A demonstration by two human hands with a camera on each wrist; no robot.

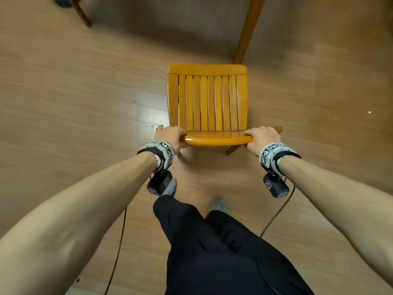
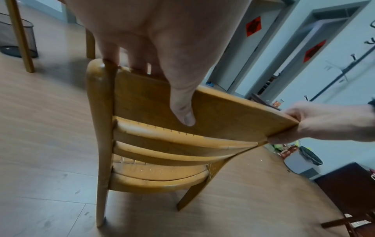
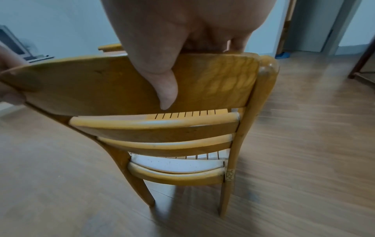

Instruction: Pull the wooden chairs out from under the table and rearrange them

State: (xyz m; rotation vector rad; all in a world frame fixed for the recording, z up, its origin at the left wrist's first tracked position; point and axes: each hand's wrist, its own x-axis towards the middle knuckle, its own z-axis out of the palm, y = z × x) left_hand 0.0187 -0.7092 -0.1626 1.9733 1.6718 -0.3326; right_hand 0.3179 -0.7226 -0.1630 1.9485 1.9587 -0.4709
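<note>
A yellow wooden chair (image 1: 207,103) with a slatted seat stands on the wood floor in front of me, its back toward me. My left hand (image 1: 170,135) grips the left end of the top backrest rail (image 1: 217,139), thumb on the near face and fingers over the top. My right hand (image 1: 262,136) grips the right end the same way. The left wrist view shows the left thumb (image 2: 182,109) pressed on the rail (image 2: 223,115). In the right wrist view the right thumb (image 3: 162,86) lies on the rail (image 3: 91,86).
A table leg (image 1: 247,30) stands just beyond the chair's front right corner, and another leg (image 1: 81,12) stands at the far left. A mesh bin (image 2: 12,36) sits past the table. My legs (image 1: 212,241) and trailing cables (image 1: 119,248) are behind the chair.
</note>
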